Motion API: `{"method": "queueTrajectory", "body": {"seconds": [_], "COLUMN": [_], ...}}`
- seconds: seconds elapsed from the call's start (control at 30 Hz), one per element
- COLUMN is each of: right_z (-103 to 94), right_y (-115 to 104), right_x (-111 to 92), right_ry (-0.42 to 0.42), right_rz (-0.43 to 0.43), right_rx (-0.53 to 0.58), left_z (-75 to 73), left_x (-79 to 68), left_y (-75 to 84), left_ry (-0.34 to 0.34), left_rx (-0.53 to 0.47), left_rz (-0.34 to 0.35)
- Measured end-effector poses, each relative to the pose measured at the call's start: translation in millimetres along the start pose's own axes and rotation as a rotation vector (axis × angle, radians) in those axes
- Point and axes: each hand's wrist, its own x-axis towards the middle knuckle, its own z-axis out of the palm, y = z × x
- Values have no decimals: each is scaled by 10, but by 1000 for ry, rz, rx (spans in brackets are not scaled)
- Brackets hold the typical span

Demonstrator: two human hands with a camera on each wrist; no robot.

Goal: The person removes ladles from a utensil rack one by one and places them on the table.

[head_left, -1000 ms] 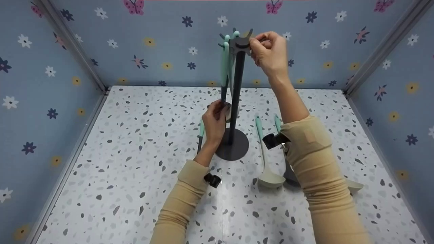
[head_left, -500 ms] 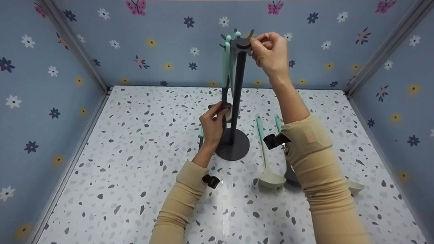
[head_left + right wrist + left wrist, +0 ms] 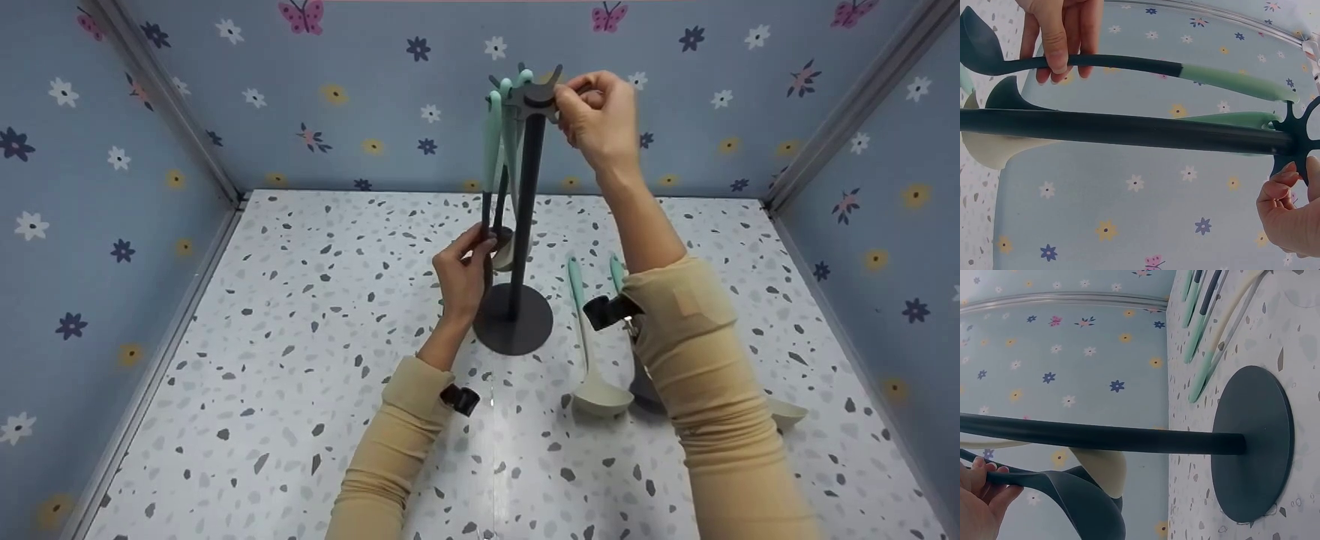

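Note:
A dark utensil stand with a round base (image 3: 514, 334) and a hooked top (image 3: 538, 96) stands mid-table. My left hand (image 3: 460, 277) pinches the dark shaft of a ladle with a mint handle (image 3: 491, 142). In the right wrist view the ladle's handle end touches a hook tip, and its dark bowl (image 3: 979, 45) points down towards the table. Behind the pole hang a dark utensil (image 3: 1008, 95) and a cream one (image 3: 994, 149). High up, my right hand (image 3: 600, 116) pinches an arm of the stand's top. The ladle's bowl is mostly hidden in the head view.
Right of the stand lie a cream ladle (image 3: 600, 394), a dark-headed utensil (image 3: 646, 386) and a cream utensil (image 3: 786, 411) partly under my right sleeve. Flower-patterned walls (image 3: 300, 97) enclose the speckled table (image 3: 262, 375).
My left hand has moved left with the ladle, whose handle end has shifted outward along its hook, away from the pole. My right hand has stayed on the stand's top.

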Motion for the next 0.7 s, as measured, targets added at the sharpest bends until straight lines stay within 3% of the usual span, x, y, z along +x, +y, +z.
{"method": "queueTrajectory", "body": {"seconds": [0.1,0.37,0.47,0.7], "right_z": [0,0,3,5], "right_y": [-2,-3,4,3], "right_x": [-3,-3,-7,-12], "right_ry": [-2,5,6,2], "right_rz": [8,39,37,13], "right_rx": [12,19,5,5], "left_z": [-25,-128,-197,-421], "left_x": [6,4,7,39], "left_y": [122,209,181,-126], "left_ry": [6,23,29,38], "left_rx": [25,86,97,98], "left_rz": [-6,1,10,24]}}
